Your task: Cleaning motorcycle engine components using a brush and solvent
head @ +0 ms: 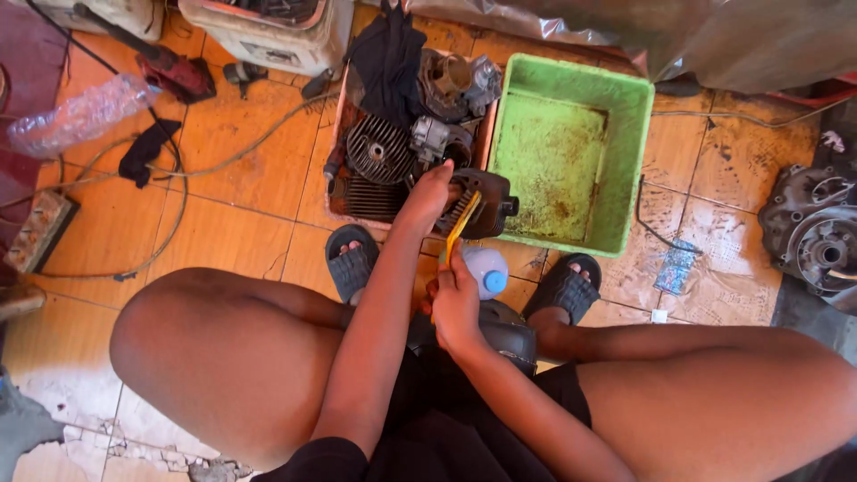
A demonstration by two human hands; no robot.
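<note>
I sit low with knees spread over an orange tiled floor. My left hand [428, 192] grips a dark finned engine part [486, 203] held above the floor in front of me. My right hand [453, 303] is closed on a yellow brush [461, 223], whose tip touches that engine part. A white plastic bottle with a blue cap [489, 270] stands just right of my right hand, between my sandalled feet. A dark rounded part [511, 332] lies below my right hand.
A dirty green plastic tub [571, 161] sits to the right. A tray [343, 134] of finned cylinders and engine pieces, with a black rag [388, 54], lies ahead. An engine casing [817, 236] rests at far right. Cables, a crumpled bottle [80, 112] and a tool lie left.
</note>
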